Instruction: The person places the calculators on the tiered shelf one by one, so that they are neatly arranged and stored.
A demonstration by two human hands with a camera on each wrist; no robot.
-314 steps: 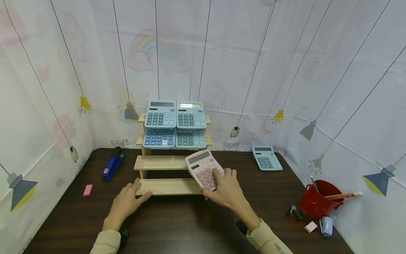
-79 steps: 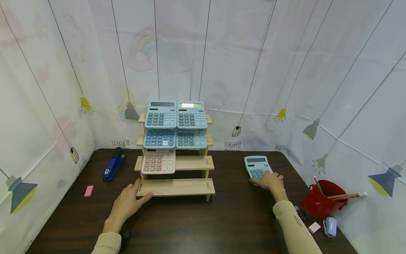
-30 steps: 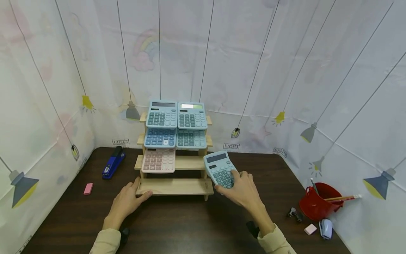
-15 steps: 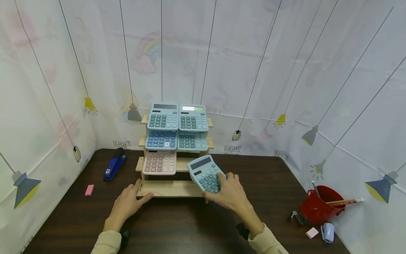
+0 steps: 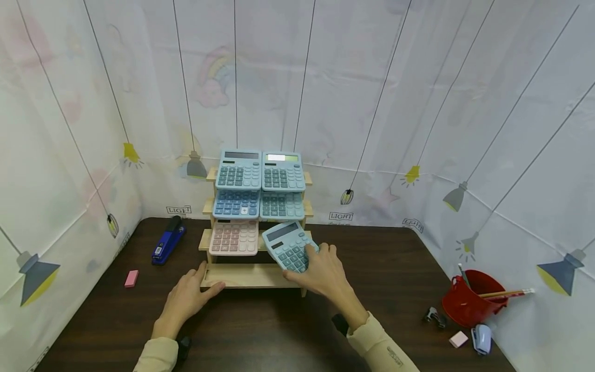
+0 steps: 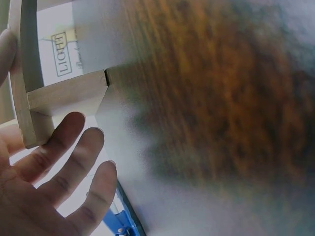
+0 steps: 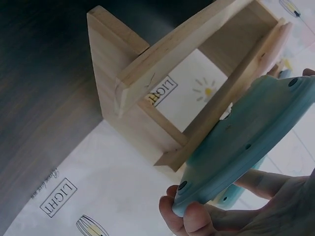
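Note:
My right hand grips a light blue calculator by its lower right side, thumb at the near edge. The calculator is tilted, its upper end over the right part of the third tier of a wooden stepped rack. In the right wrist view its underside shows close to the shelf board. Beside it a pink calculator lies on the same tier. My left hand holds the left end of the bottom shelf between thumb and forefinger; its other fingers are spread beyond the board.
Two light blue calculators fill the top tier; a blue and a teal calculator share the second. Left stand a blue stapler and pink eraser. Right are a red bucket with pencils, black clip, pale eraser and small stapler.
The pink calculator went onto the third tier. My right hand then picked the light blue calculator off the table's right side and carried it left to the rack. My left hand stayed put.

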